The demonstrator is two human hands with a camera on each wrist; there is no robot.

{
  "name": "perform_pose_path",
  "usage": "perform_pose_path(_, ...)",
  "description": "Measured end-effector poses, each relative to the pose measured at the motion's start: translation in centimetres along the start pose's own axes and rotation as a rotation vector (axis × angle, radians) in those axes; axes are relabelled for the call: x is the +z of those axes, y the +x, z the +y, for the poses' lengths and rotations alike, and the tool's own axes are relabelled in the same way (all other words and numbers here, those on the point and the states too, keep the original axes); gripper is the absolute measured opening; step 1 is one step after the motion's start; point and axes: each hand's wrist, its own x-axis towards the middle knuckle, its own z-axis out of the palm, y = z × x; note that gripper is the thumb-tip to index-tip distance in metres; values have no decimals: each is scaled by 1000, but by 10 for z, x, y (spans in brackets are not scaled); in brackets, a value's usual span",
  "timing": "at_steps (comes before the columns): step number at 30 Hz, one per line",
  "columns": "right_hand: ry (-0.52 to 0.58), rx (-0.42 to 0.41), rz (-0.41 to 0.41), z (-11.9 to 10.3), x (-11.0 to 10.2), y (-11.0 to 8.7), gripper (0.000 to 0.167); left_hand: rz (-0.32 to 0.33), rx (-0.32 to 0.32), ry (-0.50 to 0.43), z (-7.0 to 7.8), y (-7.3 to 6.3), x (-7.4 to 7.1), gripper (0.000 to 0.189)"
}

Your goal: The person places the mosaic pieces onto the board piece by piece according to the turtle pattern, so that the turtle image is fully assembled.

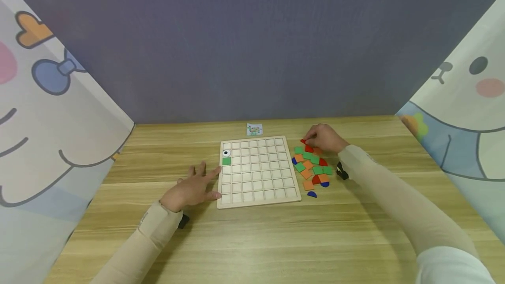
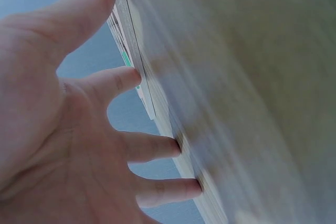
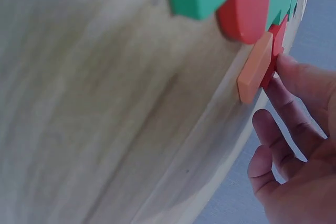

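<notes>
A wooden grid board lies on the table; a white disc with a black centre and a green square sit one above the other in its left column. My left hand rests at the board's left side, fingers spread, thumb and index fingertip right at its edge. Beyond the board's right side, my right hand pinches a red piece between thumb and fingers, at the far end of a loose pile. In the right wrist view, an orange square lies close beside those fingertips.
The pile holds several green squares, orange squares, red rounded pieces and blue half-discs. A small printed card lies behind the board. A dark partition closes off the table's far edge.
</notes>
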Motion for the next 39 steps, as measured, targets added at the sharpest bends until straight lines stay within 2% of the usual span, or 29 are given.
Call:
perform_pose_path(10,17,34,-15,-1,-1,0,20,0,-2,-3,0,0,0,81)
perform_pose_path(20,14,33,44,-8,5,4,13,7,1,-4,1,0,-1,82)
perform_pose_path(26,102,-28,60,-35,13,2,14,-4,-3,-11,-1,0,1,82)
perform_pose_path(30,97,-100,57,-55,22,5,15,-7,-3,-9,-2,1,1,82)
perform_pose_path(39,101,-266,-24,-101,47,16,12,-9,-4,6,-1,2,1,83)
